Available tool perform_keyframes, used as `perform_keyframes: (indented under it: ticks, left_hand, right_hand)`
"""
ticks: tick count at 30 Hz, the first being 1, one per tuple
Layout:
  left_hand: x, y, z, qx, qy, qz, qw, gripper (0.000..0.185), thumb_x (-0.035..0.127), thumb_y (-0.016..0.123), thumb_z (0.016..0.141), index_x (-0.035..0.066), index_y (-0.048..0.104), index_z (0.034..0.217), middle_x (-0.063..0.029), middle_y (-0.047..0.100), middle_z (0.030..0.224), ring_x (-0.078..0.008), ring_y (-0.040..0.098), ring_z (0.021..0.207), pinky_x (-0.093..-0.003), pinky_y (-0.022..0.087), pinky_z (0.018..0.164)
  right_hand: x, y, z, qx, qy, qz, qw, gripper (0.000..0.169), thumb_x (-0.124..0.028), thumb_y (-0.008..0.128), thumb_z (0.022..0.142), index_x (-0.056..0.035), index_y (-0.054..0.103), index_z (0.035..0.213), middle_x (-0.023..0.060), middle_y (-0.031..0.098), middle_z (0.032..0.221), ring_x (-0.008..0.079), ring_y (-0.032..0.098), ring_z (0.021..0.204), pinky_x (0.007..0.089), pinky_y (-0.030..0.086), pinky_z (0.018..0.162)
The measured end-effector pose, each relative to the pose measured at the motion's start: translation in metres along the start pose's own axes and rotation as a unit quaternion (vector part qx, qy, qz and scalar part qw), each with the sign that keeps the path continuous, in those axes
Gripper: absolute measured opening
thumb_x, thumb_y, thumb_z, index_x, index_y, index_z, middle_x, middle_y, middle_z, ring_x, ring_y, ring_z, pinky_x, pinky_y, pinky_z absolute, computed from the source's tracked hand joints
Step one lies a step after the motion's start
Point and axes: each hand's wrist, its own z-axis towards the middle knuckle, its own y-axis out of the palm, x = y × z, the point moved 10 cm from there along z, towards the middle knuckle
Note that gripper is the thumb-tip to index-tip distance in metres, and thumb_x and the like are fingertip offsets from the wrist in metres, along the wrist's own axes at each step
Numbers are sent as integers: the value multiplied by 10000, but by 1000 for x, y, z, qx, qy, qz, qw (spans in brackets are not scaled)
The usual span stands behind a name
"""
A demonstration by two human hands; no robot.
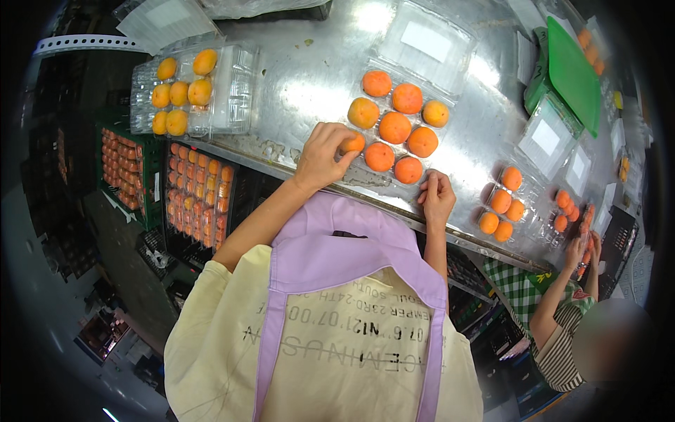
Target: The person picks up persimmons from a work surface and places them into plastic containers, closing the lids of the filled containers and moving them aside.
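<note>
A clear plastic clamshell tray (451, 100) lies open on the metal table in front of me, its lid (426, 45) folded back on the far side with a white label on it. Several round orange fruits, which look like persimmons (394, 127), sit in the tray. At the tray's near left corner my left hand (328, 155) has its thumb and fingers around one smaller orange fruit (353, 142). By the near right corner is my right hand (437, 196), its fingers curled close to the tray's edge; whether it pinches the plastic is unclear.
Stacked clear trays with yellow-orange fruits (179, 93) stand at the table's left end. To the right are another part-filled tray (480, 198) and a green container (575, 76). Crates of packed fruit (198, 195) sit below left. A co-worker's hands (575, 253) are at the far right.
</note>
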Motion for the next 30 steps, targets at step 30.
perform_keyframes:
  ticks: [30]
  left_hand:
    - [17,-8,8,-15,27,19,999,396,48,657,632,18,493,992,-143,454,1025,-347,454,949,-401,433,823]
  right_hand:
    - [6,-3,1,7,-27,6,1000,195,-174,501,961,-9,606,971,27,562,644,52,446,420,191,351,385]
